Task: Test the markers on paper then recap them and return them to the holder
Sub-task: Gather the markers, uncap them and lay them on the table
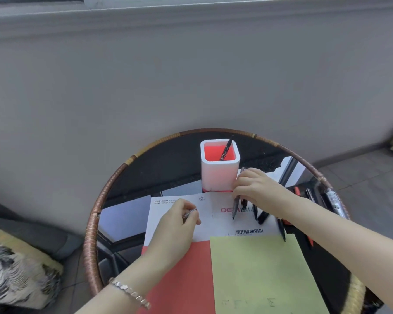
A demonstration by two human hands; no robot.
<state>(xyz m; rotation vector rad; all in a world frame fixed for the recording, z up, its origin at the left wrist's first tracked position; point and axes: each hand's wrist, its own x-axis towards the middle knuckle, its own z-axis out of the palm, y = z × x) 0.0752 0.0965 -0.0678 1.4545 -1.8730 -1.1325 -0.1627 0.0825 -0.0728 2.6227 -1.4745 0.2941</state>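
Observation:
A white square holder (219, 175) with a red inside stands at the back of the round table, with one black marker (225, 148) leaning in it. My right hand (258, 191) is closed on a black marker (236, 208) just right of the holder, tip down over the white printed sheet (204, 219). My left hand (178, 223) rests on that sheet, fingers pinched on a small grey marker cap (189, 213). Several more black markers (262, 216) lie under and beside my right hand. A yellow-green paper (261, 275) with faint test marks lies in front.
A red sheet (182, 277) lies under the yellow-green paper. More pens (334, 200) lie at the table's right edge. The glass table has a woven rim (90, 245). A grey wall is behind, a cushioned seat (16, 270) at left.

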